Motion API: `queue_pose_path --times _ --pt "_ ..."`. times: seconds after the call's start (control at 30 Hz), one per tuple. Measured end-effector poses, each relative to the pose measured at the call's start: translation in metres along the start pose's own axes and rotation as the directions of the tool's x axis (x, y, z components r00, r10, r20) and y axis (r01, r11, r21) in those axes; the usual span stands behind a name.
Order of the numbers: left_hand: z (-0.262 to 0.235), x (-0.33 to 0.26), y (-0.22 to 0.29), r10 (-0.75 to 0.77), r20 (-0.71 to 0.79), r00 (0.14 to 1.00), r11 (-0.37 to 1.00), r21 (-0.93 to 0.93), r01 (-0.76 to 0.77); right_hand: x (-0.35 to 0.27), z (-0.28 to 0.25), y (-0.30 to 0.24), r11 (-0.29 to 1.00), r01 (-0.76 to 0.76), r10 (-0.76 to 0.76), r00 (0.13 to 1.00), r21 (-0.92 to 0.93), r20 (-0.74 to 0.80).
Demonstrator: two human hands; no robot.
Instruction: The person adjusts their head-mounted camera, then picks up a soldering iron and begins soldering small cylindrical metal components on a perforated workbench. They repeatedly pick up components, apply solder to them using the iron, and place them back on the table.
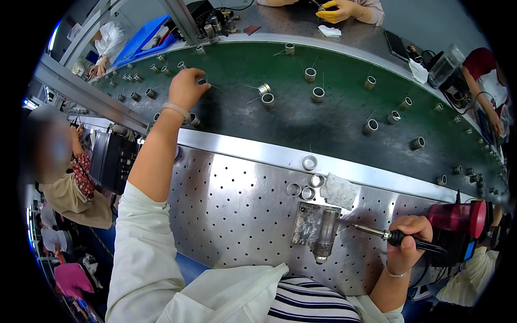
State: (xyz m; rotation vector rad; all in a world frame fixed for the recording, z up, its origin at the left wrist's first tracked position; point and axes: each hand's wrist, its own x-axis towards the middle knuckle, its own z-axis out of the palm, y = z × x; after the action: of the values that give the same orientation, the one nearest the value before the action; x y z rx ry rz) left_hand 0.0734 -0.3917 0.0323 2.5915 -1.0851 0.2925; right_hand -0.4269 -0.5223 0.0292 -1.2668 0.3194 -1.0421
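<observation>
Left hand: over the green belt [231,118], fingers curled about a small metal ring [202,82]; whether they grip it, one cannot tell.
Right hand [407,239]: wrapped around a soldering iron [396,237], tip pointing left.
Perforated table [226,215]: three metal cups [308,194] cluster beside a white cloth [343,192].

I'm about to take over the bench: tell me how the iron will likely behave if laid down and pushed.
The iron will probably stay stiff, given its straight metal shaft. Its rounded black handle suggests it might roll on the flat bench. Its narrow, tapered tip could perhaps snag, since the bench is perforated.
</observation>
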Motion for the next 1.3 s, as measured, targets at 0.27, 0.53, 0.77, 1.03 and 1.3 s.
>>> queue_pose_path --times 0.27,0.53,0.77,1.03,1.3 --pt "0.016 -0.015 0.087 0.641 0.039 0.766 0.705 -0.422 -0.569 -0.002 -0.003 0.0 0.999 -0.048 0.048 0.999 -0.008 -0.017" --pt "0.015 -0.023 0.095 0.211 0.223 0.952 0.631 -0.774 0.042 -0.001 -0.004 -0.005 0.999 -0.051 0.051 0.999 0.018 -0.011" --pt "-0.044 -0.11 0.17 0.56 0.698 0.446 0.197 -0.635 0.747 -0.003 0.0 -0.006 0.994 -0.063 0.064 0.998 -0.085 0.002" --pt "-0.024 -0.129 0.196 0.665 0.708 0.239 0.258 -0.517 0.816 -0.004 -0.002 -0.005 0.999 -0.045 0.045 0.999 0.001 0.022" --pt "-0.035 -0.159 0.2 0.783 0.524 0.335 0.181 -0.708 0.683 -0.005 -0.005 -0.004 1.0 -0.028 0.028 0.999 0.008 0.041"
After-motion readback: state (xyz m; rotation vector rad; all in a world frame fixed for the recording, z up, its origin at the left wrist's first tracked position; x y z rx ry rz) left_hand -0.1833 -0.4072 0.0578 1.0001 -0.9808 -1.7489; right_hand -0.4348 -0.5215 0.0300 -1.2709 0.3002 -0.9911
